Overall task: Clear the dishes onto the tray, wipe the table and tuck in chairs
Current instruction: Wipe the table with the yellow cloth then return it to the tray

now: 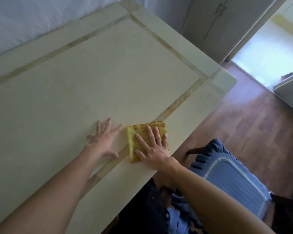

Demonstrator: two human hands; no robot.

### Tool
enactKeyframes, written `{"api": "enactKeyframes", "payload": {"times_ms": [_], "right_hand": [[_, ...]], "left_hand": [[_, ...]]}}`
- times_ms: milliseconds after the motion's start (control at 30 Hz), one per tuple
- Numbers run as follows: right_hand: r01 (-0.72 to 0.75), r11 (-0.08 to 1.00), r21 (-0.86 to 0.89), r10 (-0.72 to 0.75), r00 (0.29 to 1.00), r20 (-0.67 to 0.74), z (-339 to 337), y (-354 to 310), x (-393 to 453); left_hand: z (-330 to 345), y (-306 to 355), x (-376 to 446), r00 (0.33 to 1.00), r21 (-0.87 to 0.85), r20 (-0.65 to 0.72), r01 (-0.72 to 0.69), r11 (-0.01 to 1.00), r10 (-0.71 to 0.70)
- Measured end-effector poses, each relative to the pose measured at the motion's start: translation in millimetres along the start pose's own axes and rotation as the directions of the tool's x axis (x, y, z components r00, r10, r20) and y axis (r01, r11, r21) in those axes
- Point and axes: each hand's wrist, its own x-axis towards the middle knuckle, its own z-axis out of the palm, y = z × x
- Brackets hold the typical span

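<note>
A folded yellow cloth (139,130) lies on the cream table (91,78) near its right edge. My right hand (152,147) presses flat on the cloth with straight, spread fingers. My left hand (105,139) rests flat on the bare tabletop just left of the cloth, fingers spread. A chair with a blue cushion (230,176) stands at the table's right edge, its seat out from under the table. No dishes or tray are in view.
A white wall runs along the table's far left side. Brown wood floor (254,115) lies to the right. Grey cupboard doors (215,22) and a bright doorway (269,53) are at the upper right.
</note>
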Motion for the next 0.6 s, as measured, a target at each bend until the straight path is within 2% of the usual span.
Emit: {"api": "enactKeyframes", "payload": {"times_ms": [67,167,233,333,433,500,567,600], "right_hand": [[-0.025,1.000,0.018,0.025,1.000,0.004,-14.5,1.2,25.2],[-0.123,0.990,0.072,0.124,0.992,-0.011,-34.9,-5.5,62.8],[-0.129,0.989,0.072,0.130,0.991,-0.013,-35.5,-12.6,67.3],[-0.046,0.998,0.045,0.046,0.999,0.003,-10.4,-25.8,33.7],[0.032,0.999,0.041,-0.035,0.996,0.088,14.9,-40.7,-13.2],[0.062,0.997,0.036,-0.065,0.992,0.112,8.7,-42.2,-26.1],[0.093,0.992,0.082,-0.097,0.995,0.039,-19.8,-33.5,-21.1],[0.102,0.990,0.096,-0.098,0.994,-0.049,-34.4,-26.2,-17.2]], "left_hand": [[0.0,2.2,-2.9,1.000,0.038,-0.006,0.000,0.999,0.000],[3.9,2.2,-2.4,1.000,0.009,-0.026,-0.002,1.000,0.002],[3.1,0.2,-7.3,1.000,0.004,-0.025,0.009,1.000,-0.008],[8.3,-0.7,-12.9,1.000,0.005,-0.023,0.017,1.000,-0.017],[-0.9,-0.2,-15.1,1.000,-0.036,0.002,0.027,0.999,-0.027],[-17.0,3.3,-11.9,0.997,-0.080,-0.059,0.041,0.996,-0.046],[-34.4,10.1,-5.0,0.986,-0.164,-0.139,0.070,0.984,-0.093],[-38.8,14.4,-0.9,0.982,-0.185,-0.166,0.061,0.981,-0.092]]}}
